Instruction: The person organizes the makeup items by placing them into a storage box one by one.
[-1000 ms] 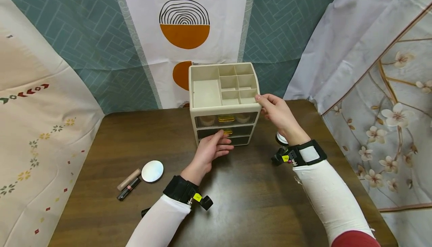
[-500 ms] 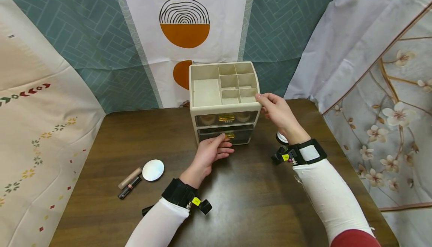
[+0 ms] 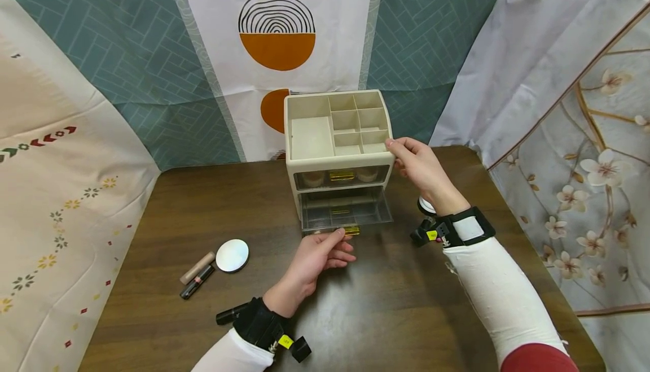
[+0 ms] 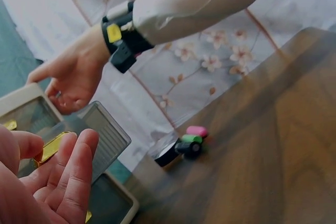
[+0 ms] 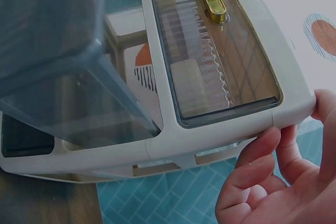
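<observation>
A cream desktop organizer (image 3: 311, 160) stands at the back of the table, with divided compartments on top and clear-fronted drawers below. Its middle drawer (image 3: 365, 214) is pulled out, and nothing shows inside it. My left hand (image 3: 315, 259) pinches that drawer's gold handle (image 4: 51, 149) between thumb and fingers; the other fingers extend loosely. At the organizer's upper right edge, my right hand (image 3: 421, 169) grips the frame, thumb on top and fingers (image 5: 257, 153) against the side. Pale round objects (image 3: 313, 179) sit behind the shut top drawer's front.
On the left lie a round white-topped compact (image 3: 232, 255), a beige tube (image 3: 197, 267) and a dark lip-gloss tube (image 3: 197, 281). A black tube (image 3: 231, 314) is partly behind the left wrist. Beside the right wrist are another round case (image 4: 166, 152) and small pink (image 4: 197, 130) and green items.
The middle drawer has slid out toward me, drawn by my left hand on its handle. My right hand keeps its hold on the organizer's edge.
</observation>
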Motion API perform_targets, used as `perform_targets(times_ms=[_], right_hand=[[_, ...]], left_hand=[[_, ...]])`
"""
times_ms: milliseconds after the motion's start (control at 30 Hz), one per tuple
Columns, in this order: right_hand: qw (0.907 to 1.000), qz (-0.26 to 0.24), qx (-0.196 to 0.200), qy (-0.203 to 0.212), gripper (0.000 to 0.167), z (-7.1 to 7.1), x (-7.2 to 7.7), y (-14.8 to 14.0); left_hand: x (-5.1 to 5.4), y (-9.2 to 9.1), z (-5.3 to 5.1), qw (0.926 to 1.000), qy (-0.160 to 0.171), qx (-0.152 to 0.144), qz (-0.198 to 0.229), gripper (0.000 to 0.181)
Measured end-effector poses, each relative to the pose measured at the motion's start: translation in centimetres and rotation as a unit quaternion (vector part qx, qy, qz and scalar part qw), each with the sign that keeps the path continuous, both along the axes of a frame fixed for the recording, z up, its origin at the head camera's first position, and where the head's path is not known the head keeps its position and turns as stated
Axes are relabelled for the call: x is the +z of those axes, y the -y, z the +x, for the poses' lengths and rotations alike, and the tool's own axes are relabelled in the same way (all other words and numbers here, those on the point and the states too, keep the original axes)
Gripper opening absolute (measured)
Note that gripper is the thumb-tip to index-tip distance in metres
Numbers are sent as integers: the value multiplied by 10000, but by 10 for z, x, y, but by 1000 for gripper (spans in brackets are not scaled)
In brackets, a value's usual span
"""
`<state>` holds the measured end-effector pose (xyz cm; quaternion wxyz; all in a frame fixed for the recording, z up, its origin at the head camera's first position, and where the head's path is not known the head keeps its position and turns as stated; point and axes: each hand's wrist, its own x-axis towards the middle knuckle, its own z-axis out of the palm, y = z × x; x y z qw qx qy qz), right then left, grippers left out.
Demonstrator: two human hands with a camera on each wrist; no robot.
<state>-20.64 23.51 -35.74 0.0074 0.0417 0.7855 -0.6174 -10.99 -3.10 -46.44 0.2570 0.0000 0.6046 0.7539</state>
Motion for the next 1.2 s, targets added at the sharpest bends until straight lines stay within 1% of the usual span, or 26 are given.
perform_targets(times_ms=[133,233,300,333,400,433,500,567,600,633,700,733,800,867,933,1000,1033,1067,1100,1133,1167,1200], right_hand=[[10000,58,5,11,44,0,1,0],[10000,57,-3,13,43,0,1,0],[10000,9,0,7,42,0,0,0],[10000,-20,1,6,41,0,0,0],[10000,-77,17,1,40,0,-1,0],[9999,-104,26,-5,39,-1,-1,1],[9999,-159,47,-16,39,-1,-2,1],[9999,-139,60,-18,39,-1,-1,1],[9999,-116,62,-19,40,-1,-1,0],[9999,-102,63,-20,40,0,-1,0],[10000,-62,54,-23,41,0,1,-1],[10000,-62,52,-22,41,1,1,-2],[10000,-81,27,-24,40,2,2,-3],[9999,-111,29,-18,39,2,2,-4],[9999,-122,43,-11,38,3,2,-5],[9999,-101,62,-7,39,2,3,-5],[9999,-101,76,-3,39,2,3,-5],[9999,-95,84,1,39,2,3,-5],[9999,-95,95,5,40,2,3,-4],[9999,-95,102,12,40,2,3,-4],[9999,-93,108,19,41,1,3,-3],[9999,-91,117,23,41,1,3,-2]], left_hand=[[0,1,11,10000,1,-76,10,42],[-1,2,15,9999,21,-100,40,42],[-1,5,16,9998,18,-209,26,45],[-1,7,16,9994,6,-350,-17,48],[-2,15,16,9968,-66,-773,-173,53],[-1,21,17,9945,-134,-1006,-276,56],[1,35,16,9863,-361,-1521,-534,55],[8,53,15,9729,-715,-2021,-869,49],[13,63,13,9651,-917,-2227,-1030,45],[18,75,11,9554,-1173,-2422,-1214,40],[28,98,6,9322,-1731,-2727,-1635,31],[32,110,4,9191,-2049,-2795,-1875,28],[37,133,-1,8916,-2676,-2743,-2415,26],[37,152,-7,8593,-3245,-2478,-3083,28],[35,168,-12,8228,-3692,-2125,-3762,36],[30,180,-17,7876,-3922,-1829,-4385,49],[27,185,-18,7724,-3972,-1734,-4642,57],[25,190,-20,7614,-3965,-1677,-4847,65],[22,194,-21,7514,-3940,-1650,-5028,72],[19,198,-23,7446,-3881,-1663,-5171,78],[16,201,-23,7389,-3820,-1692,-5287,83],[13,204,-24,7360,-3759,-1743,-5354,86]])
